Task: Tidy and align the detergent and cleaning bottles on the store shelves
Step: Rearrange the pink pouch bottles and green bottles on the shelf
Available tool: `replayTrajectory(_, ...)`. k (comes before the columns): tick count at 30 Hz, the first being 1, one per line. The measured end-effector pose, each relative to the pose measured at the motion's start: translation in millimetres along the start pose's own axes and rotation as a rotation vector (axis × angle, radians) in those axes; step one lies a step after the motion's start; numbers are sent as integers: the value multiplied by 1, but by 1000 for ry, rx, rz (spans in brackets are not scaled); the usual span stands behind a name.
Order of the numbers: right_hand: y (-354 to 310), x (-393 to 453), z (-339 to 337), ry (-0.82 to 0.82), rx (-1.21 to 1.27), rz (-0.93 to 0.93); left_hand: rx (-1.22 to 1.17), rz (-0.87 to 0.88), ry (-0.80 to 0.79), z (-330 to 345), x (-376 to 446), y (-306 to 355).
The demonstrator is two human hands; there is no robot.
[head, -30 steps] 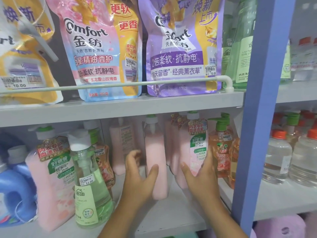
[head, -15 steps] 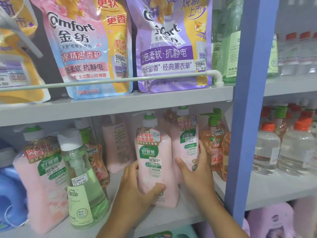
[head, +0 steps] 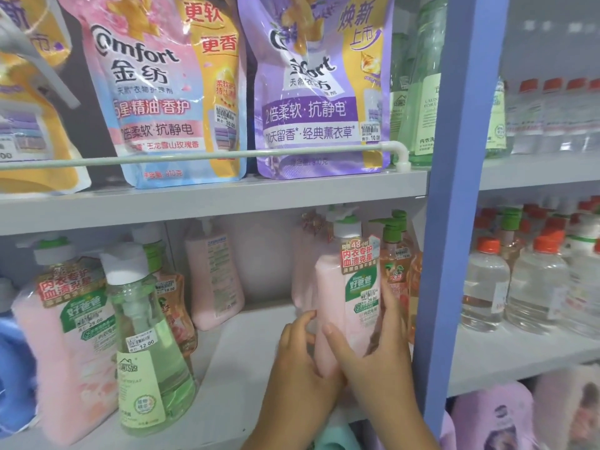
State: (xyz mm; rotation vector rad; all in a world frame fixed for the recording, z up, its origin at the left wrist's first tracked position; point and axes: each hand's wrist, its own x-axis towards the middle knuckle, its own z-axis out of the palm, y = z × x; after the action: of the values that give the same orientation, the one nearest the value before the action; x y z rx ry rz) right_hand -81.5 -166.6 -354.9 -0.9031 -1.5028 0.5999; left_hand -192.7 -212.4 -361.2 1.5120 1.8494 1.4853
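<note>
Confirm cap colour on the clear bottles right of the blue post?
Orange-red caps on the clear plastic bottles; seen in the head view, the only one.

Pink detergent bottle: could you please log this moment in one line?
hands: both grip pink detergent bottle | left | right | bottle: upright, middle shelf

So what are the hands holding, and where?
Both hold the pink bottle low on its body: right hand wraps the front, left hand its left side.

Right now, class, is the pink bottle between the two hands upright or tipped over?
Upright. The pink bottle stands on the shelf, its white cap straight above its base and label facing out.
</note>
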Motion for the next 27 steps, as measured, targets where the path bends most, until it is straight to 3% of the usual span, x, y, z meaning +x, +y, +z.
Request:
replayTrajectory(4, 7, -2, 1, -148, 96, 63, 105, 33, 62, -18, -9, -8)
replayTrajectory(8, 14, 8, 4, -93, -12, 48, 240, 3, 156, -59, -9, -28)
replayTrajectory(13, 21, 37, 20, -198, -34, 141, 412, -129, 175, -83, 42, -43)
replayTrajectory(19, 32, 38, 29, -110, -82, 169, 422, -279, 272, -62, 99, -55)
replayTrajectory(22, 35, 38, 29, -108, -101, 148, 475, -390, 265, -58, 119, -62)
replayTrajectory(27, 35, 39, 27, -118, -67, 151, 369, -443, 246, -57, 131, -69)
